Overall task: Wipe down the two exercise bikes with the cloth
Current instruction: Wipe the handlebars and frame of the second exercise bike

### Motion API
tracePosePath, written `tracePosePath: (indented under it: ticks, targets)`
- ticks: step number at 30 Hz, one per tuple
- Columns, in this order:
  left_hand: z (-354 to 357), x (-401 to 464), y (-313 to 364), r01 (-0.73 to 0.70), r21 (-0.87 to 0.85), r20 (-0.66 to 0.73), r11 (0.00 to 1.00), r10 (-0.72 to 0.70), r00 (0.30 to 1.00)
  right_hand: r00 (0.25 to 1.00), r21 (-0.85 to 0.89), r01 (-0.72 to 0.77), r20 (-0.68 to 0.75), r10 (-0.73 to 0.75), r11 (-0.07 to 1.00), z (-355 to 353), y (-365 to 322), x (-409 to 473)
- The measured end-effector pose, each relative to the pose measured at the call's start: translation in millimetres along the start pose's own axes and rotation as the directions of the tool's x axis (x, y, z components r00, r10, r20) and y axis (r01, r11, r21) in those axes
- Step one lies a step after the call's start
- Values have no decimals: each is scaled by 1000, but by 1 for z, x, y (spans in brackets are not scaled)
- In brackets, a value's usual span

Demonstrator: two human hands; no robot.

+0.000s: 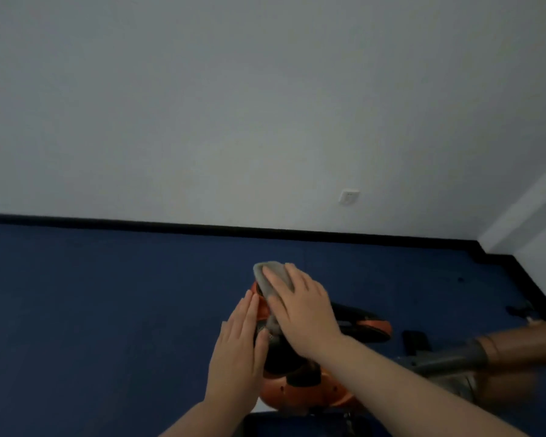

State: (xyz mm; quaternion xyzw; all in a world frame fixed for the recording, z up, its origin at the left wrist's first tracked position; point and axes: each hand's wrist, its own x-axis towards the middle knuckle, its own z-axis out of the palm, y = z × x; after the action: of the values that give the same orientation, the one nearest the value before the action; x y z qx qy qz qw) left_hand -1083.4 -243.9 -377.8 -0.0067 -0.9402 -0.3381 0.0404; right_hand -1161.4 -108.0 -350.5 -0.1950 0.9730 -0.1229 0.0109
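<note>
Fingers (278,275) of the right hand (303,307) press the grey cloth (267,279) flat onto the orange exercise bike (300,395); left hand (238,351) lies straight alongside, below them.

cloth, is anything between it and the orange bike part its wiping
Nothing visible. The right hand presses the grey cloth straight onto the top of the orange and black bike. The left hand lies flat against the bike's left side, beside the cloth rather than under it.

A single head-worn, wide-angle view is given, aimed forward and down from close above the exercise bike (303,391); the blue floor (108,310) and the white wall (234,105) are seen beyond it.
</note>
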Motion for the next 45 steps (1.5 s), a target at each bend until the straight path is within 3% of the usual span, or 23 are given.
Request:
tracePosePath:
  ticks: [3, 7, 10, 14, 17, 21, 25, 27, 30, 33, 35, 37, 40, 42, 45]
  targets:
    - [-3, 2, -3, -13, -57, 13, 998, 14, 1000, 998, 78, 10, 68, -15, 997, -10, 35, -26]
    - [-5, 14, -2, -6, -178, -29, 984, 1, 1000, 975, -169, -138, 152, 164, 976, -21, 45, -9]
    - [-16, 38, -3, -56, -236, -71, 970, 40, 997, 948, -130, -302, 65, 312, 944, -13, 2, 9]
    - [-26, 75, -1, -169, -262, -27, 950, 167, 986, 977, 4, -209, -50, 209, 978, 5, -24, -19]
    - [-26, 98, 2, -225, -223, 94, 948, 251, 964, 954, -102, -297, -87, 289, 949, -1, 5, -44]
    - [-16, 120, 11, -405, -42, 306, 913, 398, 865, 790, -189, -602, -3, 612, 776, -20, 54, -54]
    - [-9, 123, 9, -397, -36, 243, 917, 394, 887, 647, -161, -759, -80, 758, 631, -5, 17, -39]
    - [-6, 122, 7, -396, -48, 214, 917, 397, 893, 588, -27, -806, -138, 797, 591, 11, -23, -37]
    - [-4, 125, 7, -402, -44, 215, 914, 402, 890, 509, 73, -852, -122, 852, 519, 21, -38, -34]
    - [-6, 126, 9, -442, -28, 251, 897, 434, 865, 339, 118, -930, -95, 936, 349, 8, -19, -19]
    - [-8, 126, 9, -481, -6, 286, 877, 462, 839, 273, 140, -950, -56, 960, 278, 1, -19, -9]
    - [-8, 128, 5, -521, 44, 326, 852, 481, 814, 282, 145, -946, -58, 957, 288, 6, -37, -5]
    - [-8, 133, -1, -580, 53, 380, 813, 520, 765, 393, 148, -905, -72, 917, 399, 20, -89, -7]
    - [-12, 135, -3, -556, -68, 395, 828, 534, 747, 446, 119, -887, -29, 895, 446, 24, -102, -10]
    - [-13, 144, -10, -411, -345, 356, 844, 523, 774, 378, 100, -919, -45, 925, 380, 12, -87, -9]
